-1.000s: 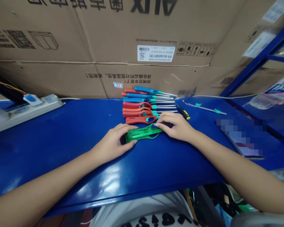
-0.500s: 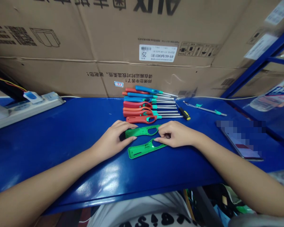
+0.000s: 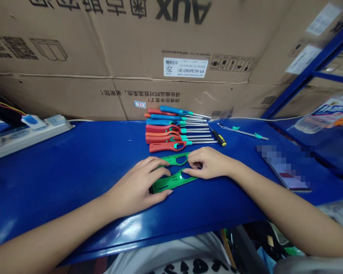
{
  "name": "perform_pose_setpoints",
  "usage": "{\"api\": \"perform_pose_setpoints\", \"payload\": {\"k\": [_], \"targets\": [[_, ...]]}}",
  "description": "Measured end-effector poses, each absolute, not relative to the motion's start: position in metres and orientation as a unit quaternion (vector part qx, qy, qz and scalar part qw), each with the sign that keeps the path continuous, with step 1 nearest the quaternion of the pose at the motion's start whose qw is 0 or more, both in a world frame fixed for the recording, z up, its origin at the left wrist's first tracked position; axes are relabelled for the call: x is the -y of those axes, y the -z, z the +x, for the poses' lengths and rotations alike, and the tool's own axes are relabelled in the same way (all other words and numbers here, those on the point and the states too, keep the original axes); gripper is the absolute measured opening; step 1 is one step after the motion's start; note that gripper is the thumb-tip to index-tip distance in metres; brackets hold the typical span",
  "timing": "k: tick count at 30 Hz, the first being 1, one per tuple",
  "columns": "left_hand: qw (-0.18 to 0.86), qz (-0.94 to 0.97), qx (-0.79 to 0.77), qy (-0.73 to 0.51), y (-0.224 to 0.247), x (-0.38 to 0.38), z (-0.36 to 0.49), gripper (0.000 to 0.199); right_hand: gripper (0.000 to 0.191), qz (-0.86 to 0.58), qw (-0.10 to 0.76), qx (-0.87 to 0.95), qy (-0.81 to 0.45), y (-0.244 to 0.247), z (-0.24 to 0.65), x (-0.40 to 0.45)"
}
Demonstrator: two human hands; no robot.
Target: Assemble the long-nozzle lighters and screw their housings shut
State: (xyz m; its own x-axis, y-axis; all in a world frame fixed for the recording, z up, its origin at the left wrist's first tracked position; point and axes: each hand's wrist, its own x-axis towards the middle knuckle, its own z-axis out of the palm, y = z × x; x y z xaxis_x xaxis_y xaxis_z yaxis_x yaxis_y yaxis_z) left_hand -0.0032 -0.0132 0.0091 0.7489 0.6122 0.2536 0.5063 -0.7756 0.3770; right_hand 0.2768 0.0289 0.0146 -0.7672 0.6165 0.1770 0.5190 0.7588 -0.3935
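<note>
Two green plastic shell halves lie side by side on the blue table, the upper half (image 3: 176,159) behind the lower half (image 3: 174,180). My left hand (image 3: 141,182) is around their left ends, its thumb at the near edge of the lower half and its fingertips reaching over both. My right hand (image 3: 207,163) has its fingers curled at the right ends, the thumb on the lower half and the forefinger by the upper one. Just behind lies a row of several lighters with red, orange and blue handles, the nearest a red lighter (image 3: 162,147).
A yellow-and-black screwdriver (image 3: 218,137) and a thin metal rod with teal parts (image 3: 247,134) lie right of the lighters. A phone (image 3: 286,171) is further right. The power strip (image 3: 31,133) is at the left, and a large cardboard box (image 3: 137,45) stands behind.
My left hand has moved toward me, from the upper green half to spread over the lower one as well. The right hand keeps its place at the right ends. The view has shifted slightly.
</note>
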Motion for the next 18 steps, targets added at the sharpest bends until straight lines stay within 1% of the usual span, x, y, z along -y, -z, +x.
{"api": "perform_pose_setpoints", "payload": {"k": [3,5,9,10,12,13,14,15,16,18], "targets": [[0.152,0.919,-0.323,-0.167,-0.008,0.011,-0.005,0.024,0.045,-0.295,0.186,0.928,-0.133,-0.012,0.278,-0.031],[0.154,0.916,-0.333,-0.165,-0.007,0.009,-0.007,0.024,0.046,-0.324,0.219,0.915,-0.093,-0.011,0.28,-0.035],[0.158,0.914,-0.333,-0.171,-0.006,0.006,-0.01,0.025,0.028,-0.451,0.297,0.842,-0.004,-0.014,0.296,-0.048],[0.159,0.913,-0.332,-0.174,-0.006,0.006,-0.01,0.025,0.031,-0.484,0.314,0.817,0.016,-0.016,0.303,-0.053],[0.162,0.912,-0.332,-0.179,-0.006,0.005,-0.01,0.024,0.044,-0.577,0.341,0.739,0.074,-0.024,0.32,-0.063],[0.163,0.911,-0.332,-0.181,-0.007,0.005,-0.01,0.025,0.05,-0.626,0.337,0.696,0.1,-0.028,0.329,-0.068],[0.163,0.911,-0.332,-0.182,-0.007,0.005,-0.01,0.025,0.053,-0.668,0.315,0.663,0.121,-0.031,0.339,-0.073],[0.163,0.911,-0.331,-0.183,-0.008,0.005,-0.009,0.025,0.055,-0.709,0.268,0.639,0.134,-0.033,0.349,-0.077],[0.162,0.912,-0.331,-0.183,-0.008,0.005,-0.009,0.024,0.055,-0.751,0.215,0.609,0.138,-0.034,0.358,-0.08],[0.162,0.912,-0.329,-0.182,-0.009,0.005,-0.009,0.024,0.051,-0.788,0.172,0.577,0.128,-0.031,0.375,-0.085]]}}
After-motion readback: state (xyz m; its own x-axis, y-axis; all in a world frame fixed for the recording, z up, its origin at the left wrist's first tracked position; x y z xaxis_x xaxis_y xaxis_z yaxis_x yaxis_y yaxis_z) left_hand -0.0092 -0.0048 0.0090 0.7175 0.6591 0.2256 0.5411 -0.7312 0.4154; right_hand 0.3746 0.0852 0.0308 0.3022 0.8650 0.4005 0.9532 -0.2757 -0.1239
